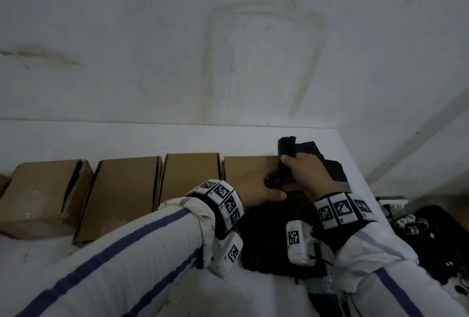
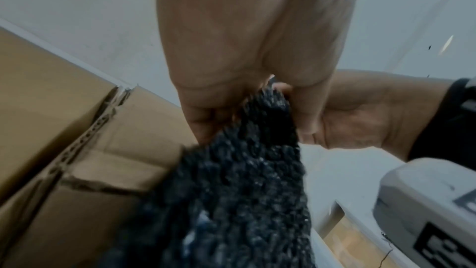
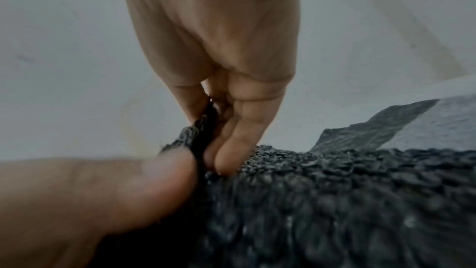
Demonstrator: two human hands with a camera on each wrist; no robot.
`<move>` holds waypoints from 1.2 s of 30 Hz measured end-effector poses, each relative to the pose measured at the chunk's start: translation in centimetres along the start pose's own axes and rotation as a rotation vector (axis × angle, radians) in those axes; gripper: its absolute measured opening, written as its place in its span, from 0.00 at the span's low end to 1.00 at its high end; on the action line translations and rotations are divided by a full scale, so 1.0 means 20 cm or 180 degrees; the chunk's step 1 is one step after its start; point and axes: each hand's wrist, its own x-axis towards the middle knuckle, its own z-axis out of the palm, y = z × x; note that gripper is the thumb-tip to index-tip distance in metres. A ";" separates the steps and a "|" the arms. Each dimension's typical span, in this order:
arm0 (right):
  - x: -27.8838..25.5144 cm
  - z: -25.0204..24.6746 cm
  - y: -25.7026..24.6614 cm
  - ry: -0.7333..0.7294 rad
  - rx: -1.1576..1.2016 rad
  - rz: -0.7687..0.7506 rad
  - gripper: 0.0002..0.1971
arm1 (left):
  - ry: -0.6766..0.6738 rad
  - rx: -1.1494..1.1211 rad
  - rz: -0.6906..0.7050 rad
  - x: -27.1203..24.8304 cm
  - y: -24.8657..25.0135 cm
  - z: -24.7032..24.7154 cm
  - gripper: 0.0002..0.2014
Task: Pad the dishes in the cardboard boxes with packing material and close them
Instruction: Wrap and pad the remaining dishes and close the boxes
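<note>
Head view: four cardboard boxes closed, contents hidden.

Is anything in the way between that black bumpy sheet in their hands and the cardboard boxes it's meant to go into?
Yes: the boxes' own flaps. Both hands, left hand and right hand, grip the black packing sheet, but the nearest box and its neighbours look folded shut.

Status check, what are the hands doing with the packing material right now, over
Both hands gripping black packing sheet: left hand low, right hand lifting its edge. Cardboard boxes in a row, flaps down. Nothing blocking.
</note>
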 end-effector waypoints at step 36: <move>-0.85 2.34 -1.03 -0.3153 -0.2095 -0.3402 0.49 | 0.3241 -0.1668 -0.0172 -1.98 -1.20 -1.60 0.14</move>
